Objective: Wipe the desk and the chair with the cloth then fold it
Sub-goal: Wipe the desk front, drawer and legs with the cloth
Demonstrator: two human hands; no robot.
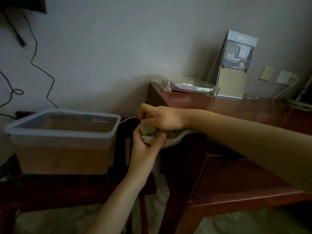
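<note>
A bunched grey-green cloth (152, 135) is held between both hands just off the left edge of the reddish-brown wooden desk (244, 179). My left hand (145, 146) grips it from below with fingers and thumb curled around the folds. My right hand (160, 119) comes across from the right and holds the cloth's top, its fingers bent over it. Part of the cloth trails right under my right wrist. The dark wooden chair (50, 188) stands at the left, below the hands.
A translucent plastic tub (64, 141) sits on the chair at left. On the desk's far end lie a clear acrylic tray (190, 86) and an upright display stand (236, 68). Black cables (35, 53) hang on the wall. Patterned carpet (162, 196) shows below.
</note>
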